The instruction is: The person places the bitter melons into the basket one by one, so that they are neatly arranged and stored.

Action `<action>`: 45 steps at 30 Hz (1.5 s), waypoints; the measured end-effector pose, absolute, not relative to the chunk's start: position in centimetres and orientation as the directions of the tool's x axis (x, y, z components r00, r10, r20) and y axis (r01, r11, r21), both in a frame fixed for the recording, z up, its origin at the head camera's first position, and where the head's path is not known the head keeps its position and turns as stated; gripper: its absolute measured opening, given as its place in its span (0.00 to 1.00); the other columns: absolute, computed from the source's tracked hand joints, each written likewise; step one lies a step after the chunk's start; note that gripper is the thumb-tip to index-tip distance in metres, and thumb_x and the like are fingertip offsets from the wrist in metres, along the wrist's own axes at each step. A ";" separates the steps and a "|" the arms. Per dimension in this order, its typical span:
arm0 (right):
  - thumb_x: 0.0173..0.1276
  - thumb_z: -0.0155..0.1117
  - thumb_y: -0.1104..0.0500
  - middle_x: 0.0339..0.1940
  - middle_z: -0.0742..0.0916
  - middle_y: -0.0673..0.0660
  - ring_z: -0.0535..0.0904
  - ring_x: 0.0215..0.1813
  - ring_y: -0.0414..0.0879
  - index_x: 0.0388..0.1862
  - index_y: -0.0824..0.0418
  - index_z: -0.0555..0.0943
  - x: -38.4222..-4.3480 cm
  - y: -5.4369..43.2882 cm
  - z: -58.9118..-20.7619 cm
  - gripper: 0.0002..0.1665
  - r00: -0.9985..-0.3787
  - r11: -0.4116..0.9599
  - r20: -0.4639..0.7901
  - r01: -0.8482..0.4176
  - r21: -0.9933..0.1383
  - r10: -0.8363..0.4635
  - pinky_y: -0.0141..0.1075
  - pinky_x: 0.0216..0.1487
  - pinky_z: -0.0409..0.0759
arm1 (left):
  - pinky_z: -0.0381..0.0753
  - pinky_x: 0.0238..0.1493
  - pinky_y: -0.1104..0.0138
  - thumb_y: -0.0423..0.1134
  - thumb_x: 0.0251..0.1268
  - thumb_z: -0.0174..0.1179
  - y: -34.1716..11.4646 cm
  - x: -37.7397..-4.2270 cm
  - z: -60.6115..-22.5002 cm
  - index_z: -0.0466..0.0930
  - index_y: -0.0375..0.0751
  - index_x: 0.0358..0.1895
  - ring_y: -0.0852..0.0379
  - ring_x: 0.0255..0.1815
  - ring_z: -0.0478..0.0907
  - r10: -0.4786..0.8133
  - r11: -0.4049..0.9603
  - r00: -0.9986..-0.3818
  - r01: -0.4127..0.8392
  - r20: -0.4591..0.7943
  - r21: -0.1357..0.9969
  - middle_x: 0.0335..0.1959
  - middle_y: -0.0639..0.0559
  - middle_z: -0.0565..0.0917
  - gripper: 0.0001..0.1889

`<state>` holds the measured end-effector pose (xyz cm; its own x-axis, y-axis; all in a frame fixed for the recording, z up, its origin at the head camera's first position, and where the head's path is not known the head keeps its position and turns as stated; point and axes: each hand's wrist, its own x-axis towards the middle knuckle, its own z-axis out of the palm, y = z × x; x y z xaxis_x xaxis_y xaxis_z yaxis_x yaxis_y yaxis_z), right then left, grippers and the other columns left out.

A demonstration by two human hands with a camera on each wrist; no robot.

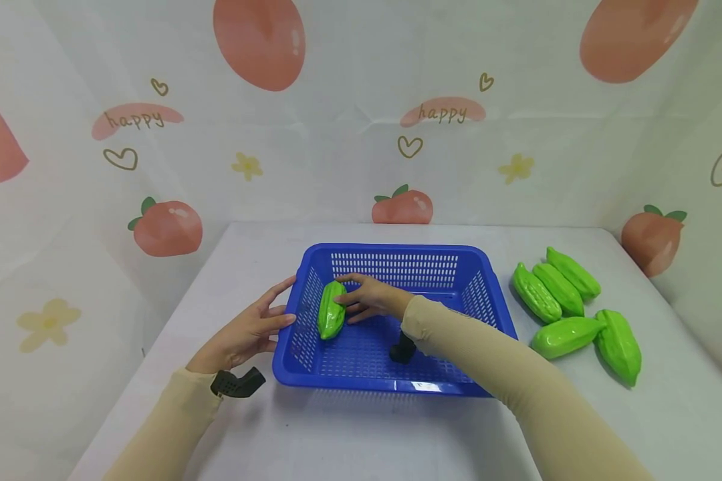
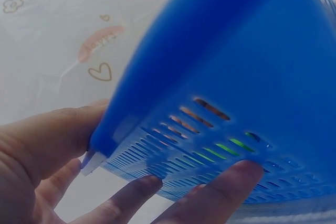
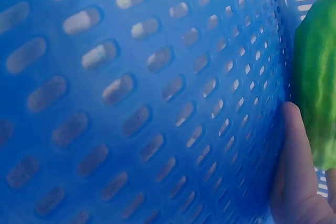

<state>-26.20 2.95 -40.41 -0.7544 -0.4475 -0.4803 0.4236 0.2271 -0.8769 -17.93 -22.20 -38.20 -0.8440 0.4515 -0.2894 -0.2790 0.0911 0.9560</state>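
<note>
A bright green, ridged bitter melon (image 1: 331,310) lies lengthwise inside the blue basket (image 1: 361,382), along its left end wall. My right hand (image 1: 370,298) reaches into the basket from the right and holds this melon near its far end. In the right wrist view, a finger (image 3: 298,166) lies against the side of the green melon (image 3: 317,77), close over the slotted floor. My left hand (image 1: 249,334) is outside the basket, its fingertips at the left rim. The left wrist view has extended fingers (image 2: 215,195) against the slotted outer wall.
To the right of the basket lie several more bitter melons (image 1: 558,288) on the white table (image 1: 337,441). A printed cloth (image 1: 331,153) with peaches and hearts rises behind the table and at its sides. Each wrist wears a black camera mount (image 1: 237,383).
</note>
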 end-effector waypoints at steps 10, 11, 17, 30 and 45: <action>0.68 0.63 0.63 0.61 0.77 0.65 0.80 0.56 0.56 0.72 0.49 0.66 -26.4 2.9 -40.4 0.35 -0.752 0.224 -0.486 0.431 -0.874 -0.445 0.47 0.48 0.85 | 0.81 0.50 0.45 0.39 0.71 0.56 -22.4 -17.9 -38.2 0.41 0.70 0.76 0.44 0.52 0.82 0.446 0.074 -0.842 -0.304 -0.304 0.950 0.70 0.35 0.65 0.41; 0.68 0.63 0.63 0.61 0.76 0.65 0.80 0.56 0.56 0.72 0.49 0.66 -26.4 2.9 -40.5 0.35 -0.752 0.225 -0.486 0.431 -0.874 -0.445 0.47 0.48 0.85 | 0.81 0.50 0.45 0.39 0.71 0.56 -22.4 -17.9 -38.1 0.41 0.70 0.76 0.44 0.52 0.82 0.446 0.075 -0.842 -0.303 -0.304 0.950 0.70 0.35 0.65 0.41; 0.67 0.64 0.63 0.61 0.77 0.65 0.80 0.56 0.56 0.72 0.49 0.66 -26.3 2.9 -40.5 0.36 -0.753 0.229 -0.488 0.432 -0.872 -0.441 0.47 0.48 0.85 | 0.81 0.49 0.45 0.39 0.70 0.57 -22.3 -17.9 -38.2 0.42 0.70 0.76 0.43 0.53 0.82 0.443 0.077 -0.843 -0.302 -0.304 0.950 0.71 0.34 0.64 0.41; 0.68 0.63 0.63 0.65 0.74 0.65 0.78 0.60 0.58 0.74 0.49 0.63 -26.1 2.9 -40.2 0.37 -0.748 0.239 -0.489 0.427 -0.872 -0.448 0.49 0.52 0.84 | 0.81 0.49 0.45 0.39 0.70 0.57 -22.3 -18.0 -38.3 0.40 0.70 0.77 0.42 0.53 0.82 0.452 0.079 -0.841 -0.293 -0.296 0.953 0.71 0.32 0.63 0.42; 0.67 0.64 0.62 0.65 0.74 0.66 0.77 0.60 0.59 0.75 0.49 0.61 -26.2 3.5 -39.9 0.40 -0.736 0.258 -0.492 0.419 -0.871 -0.464 0.47 0.51 0.84 | 0.81 0.50 0.45 0.39 0.70 0.57 -22.4 -17.9 -38.1 0.40 0.69 0.77 0.44 0.53 0.82 0.458 0.078 -0.837 -0.297 -0.299 0.952 0.70 0.33 0.65 0.42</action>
<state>-26.20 3.47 -39.86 -0.7363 -0.4645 -0.4920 0.4191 0.2578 -0.8706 -17.91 -22.36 -38.09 -0.8370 0.4580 -0.2993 -0.2973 0.0784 0.9515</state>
